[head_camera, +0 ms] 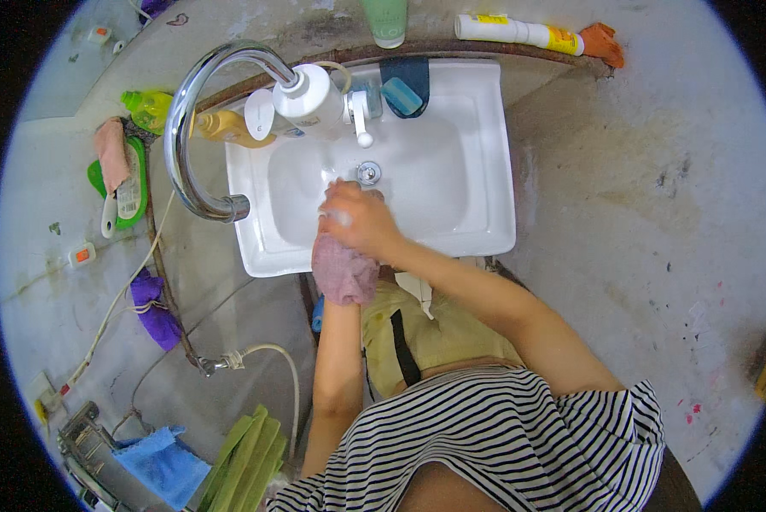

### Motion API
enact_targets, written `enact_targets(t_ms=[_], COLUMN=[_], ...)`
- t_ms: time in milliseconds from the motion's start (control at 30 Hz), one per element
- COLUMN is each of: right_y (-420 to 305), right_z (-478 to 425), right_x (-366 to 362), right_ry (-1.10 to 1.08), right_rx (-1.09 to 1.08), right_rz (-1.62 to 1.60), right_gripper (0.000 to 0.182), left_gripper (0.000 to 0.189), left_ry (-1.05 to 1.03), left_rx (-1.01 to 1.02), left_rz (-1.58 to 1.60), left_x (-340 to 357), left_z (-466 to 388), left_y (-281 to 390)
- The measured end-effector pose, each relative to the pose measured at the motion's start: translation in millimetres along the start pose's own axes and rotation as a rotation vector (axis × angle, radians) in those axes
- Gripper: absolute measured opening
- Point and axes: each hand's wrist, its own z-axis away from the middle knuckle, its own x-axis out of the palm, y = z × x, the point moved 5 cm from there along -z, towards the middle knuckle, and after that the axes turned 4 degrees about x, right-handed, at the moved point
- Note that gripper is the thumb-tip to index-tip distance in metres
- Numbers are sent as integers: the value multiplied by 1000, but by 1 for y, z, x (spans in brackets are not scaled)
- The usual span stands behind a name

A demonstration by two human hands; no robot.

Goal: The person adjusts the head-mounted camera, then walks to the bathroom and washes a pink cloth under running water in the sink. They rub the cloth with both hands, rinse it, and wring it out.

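Observation:
Over the near left part of a white ceramic sink, my right hand is closed on the upper end of a damp-looking pink cloth. White foam shows on its fingers, which are slightly blurred. The cloth hangs over my left wrist. My left hand is almost wholly hidden beneath the cloth and my right hand, so its grip cannot be seen. Just past my fingertips lies the metal drain stopper. A chrome gooseneck faucet curves out to the left with its spout end at the sink's left rim.
On the sink's back rim are a white pump-type bottle, a white lever handle, a yellow bottle and blue soap on a dark pad. A green-handled brush lies left. A blue cloth hangs lower left.

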Motion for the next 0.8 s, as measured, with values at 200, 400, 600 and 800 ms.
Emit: enact_targets(t_ms=[200, 400, 600, 800], right_y=[21, 9, 49, -34], right_z=[-12, 25, -21, 27], right_x=[2, 33, 1, 2], right_ry=[-34, -219, -139, 47], right_rx=[-71, 5, 386, -111], right_rz=[47, -88, -101, -26], right_gripper=[15, 37, 16, 18], left_gripper=[49, 49, 58, 56], left_ry=[315, 314, 380, 390], left_rx=[-412, -346, -707, -403], left_rz=[599, 484, 582, 222], left_x=[11, -44, 14, -60], left_z=[6, 20, 17, 27], left_y=[9, 5, 13, 17])
